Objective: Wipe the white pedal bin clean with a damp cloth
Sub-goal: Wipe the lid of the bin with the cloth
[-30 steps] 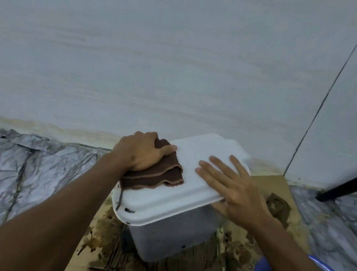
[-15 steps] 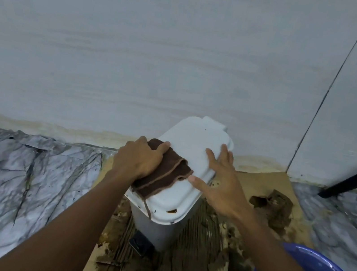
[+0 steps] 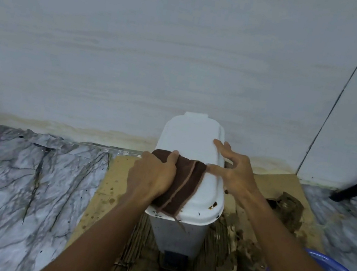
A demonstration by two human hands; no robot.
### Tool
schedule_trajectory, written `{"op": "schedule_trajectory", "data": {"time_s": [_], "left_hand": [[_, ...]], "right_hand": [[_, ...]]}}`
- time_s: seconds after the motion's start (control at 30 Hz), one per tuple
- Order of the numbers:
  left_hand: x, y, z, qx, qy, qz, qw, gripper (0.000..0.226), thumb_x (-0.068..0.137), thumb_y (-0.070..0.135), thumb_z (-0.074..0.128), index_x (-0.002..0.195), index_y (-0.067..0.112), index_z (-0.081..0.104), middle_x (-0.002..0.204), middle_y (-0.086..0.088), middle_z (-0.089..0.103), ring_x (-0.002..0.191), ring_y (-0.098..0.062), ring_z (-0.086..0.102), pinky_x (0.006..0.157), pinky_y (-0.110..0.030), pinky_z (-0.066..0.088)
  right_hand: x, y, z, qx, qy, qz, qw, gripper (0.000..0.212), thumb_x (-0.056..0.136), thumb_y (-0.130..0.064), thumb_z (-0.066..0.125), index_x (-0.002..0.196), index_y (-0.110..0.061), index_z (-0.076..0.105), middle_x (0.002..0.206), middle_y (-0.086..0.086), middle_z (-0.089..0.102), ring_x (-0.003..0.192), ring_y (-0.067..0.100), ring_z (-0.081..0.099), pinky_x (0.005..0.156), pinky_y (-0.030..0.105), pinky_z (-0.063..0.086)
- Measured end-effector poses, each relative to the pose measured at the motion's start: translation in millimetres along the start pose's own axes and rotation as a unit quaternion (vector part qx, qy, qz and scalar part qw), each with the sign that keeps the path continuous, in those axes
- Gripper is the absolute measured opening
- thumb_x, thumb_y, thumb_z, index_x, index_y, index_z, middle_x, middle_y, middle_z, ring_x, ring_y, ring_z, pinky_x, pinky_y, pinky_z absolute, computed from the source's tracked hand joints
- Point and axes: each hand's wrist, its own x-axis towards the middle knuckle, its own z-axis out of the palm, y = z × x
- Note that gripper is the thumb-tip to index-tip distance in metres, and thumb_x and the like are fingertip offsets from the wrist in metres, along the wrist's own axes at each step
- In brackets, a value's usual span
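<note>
On stained cardboard (image 3: pixel 117 172), white pedal bin (image 3: pixel 191 142), brown-spotted lid

Left grip (image 3: pixel 152 178) curls over cloth (image 3: pixel 188 185); right grip (image 3: pixel 237 173) splayed, fingertips down.

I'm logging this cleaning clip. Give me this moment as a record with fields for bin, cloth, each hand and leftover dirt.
bin: white pedal bin, upright, lid closed
cloth: brown cloth, lying on the lid
left hand: grips the brown cloth on the lid
right hand: fingers spread, touching the lid's right edge
dirt: brown spots near the lid's front rim
</note>
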Motion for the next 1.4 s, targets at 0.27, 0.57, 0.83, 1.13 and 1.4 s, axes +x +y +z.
{"op": "schedule_trajectory", "data": {"time_s": [0.27,0.57,0.83,1.13,1.4], "left_hand": [[-29.3,-21.4,7.5,0.089,0.027,0.214,0.972,0.096,0.093,0.078,0.023,0.164,0.016,0.001,0.171,-0.005,-0.009,0.156,-0.02,-0.017,0.125,-0.037,-0.008],[-68.1,-29.3,25.9,0.194,0.063,0.374,0.905,0.098,0.093,0.08,0.017,0.161,0.009,0.019,0.169,-0.007,0.013,0.157,-0.017,0.003,0.127,-0.035,-0.006],[-71.9,11.0,47.6,0.198,0.073,0.339,0.917,0.091,0.094,0.07,0.024,0.161,0.008,0.024,0.168,-0.011,0.021,0.158,-0.021,0.008,0.128,-0.039,0.0],[-76.3,-45.2,34.6,0.111,0.141,0.375,0.909,0.085,0.088,0.065,0.051,0.149,0.007,0.049,0.158,-0.009,0.043,0.151,-0.02,0.031,0.126,-0.045,0.02],[-68.2,14.3,57.7,0.171,0.121,0.332,0.92,0.088,0.092,0.068,0.037,0.154,0.006,0.039,0.162,-0.013,0.037,0.154,-0.024,0.026,0.127,-0.04,0.012]], "right_hand": [[-5.7,3.1,-15.2,-0.218,-0.086,-0.066,0.97,0.051,0.098,-0.026,0.061,0.146,-0.038,0.047,0.166,-0.017,0.004,0.15,0.001,0.005,0.125,0.036,0.015],[-1.7,0.8,-21.5,-0.269,-0.132,-0.089,0.95,0.046,0.099,-0.032,0.06,0.144,-0.034,0.051,0.164,-0.015,0.018,0.152,0.004,0.008,0.126,0.037,0.016],[-0.7,3.1,-25.7,-0.221,-0.14,-0.066,0.963,0.043,0.098,-0.032,0.062,0.139,-0.038,0.056,0.163,-0.022,0.018,0.151,0.006,0.018,0.125,0.041,0.021],[-0.5,6.6,-24.3,-0.162,-0.148,-0.051,0.974,0.047,0.093,-0.033,0.068,0.139,-0.032,0.057,0.163,-0.02,0.017,0.15,0.005,0.021,0.124,0.04,0.023],[1.7,9.6,-25.6,-0.18,-0.134,-0.066,0.972,0.042,0.097,-0.029,0.064,0.138,-0.036,0.058,0.163,-0.022,0.019,0.151,0.006,0.021,0.124,0.038,0.024]]}}
